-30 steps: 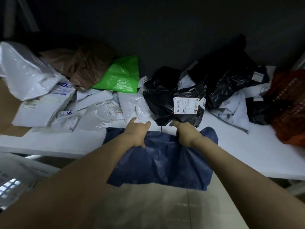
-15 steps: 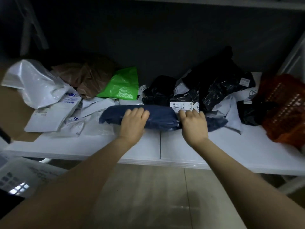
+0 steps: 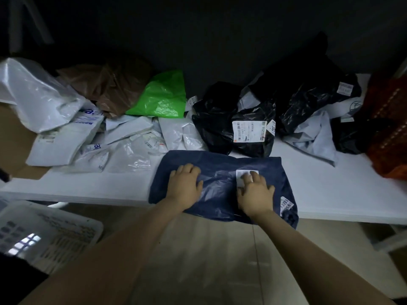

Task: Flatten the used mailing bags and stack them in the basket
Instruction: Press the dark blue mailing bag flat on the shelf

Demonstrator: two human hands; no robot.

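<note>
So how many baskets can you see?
2. A white basket sits low at the left, below the table edge. An orange basket stands on the table's right end, partly cut off. More may be hidden out of view.

Single head view, looking down, close over table.

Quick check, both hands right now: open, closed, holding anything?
Left hand: open, fingers flat, pressing on the navy mailing bag.
Right hand: open, fingers flat, pressing on the same bag, partly over its white label.
</note>
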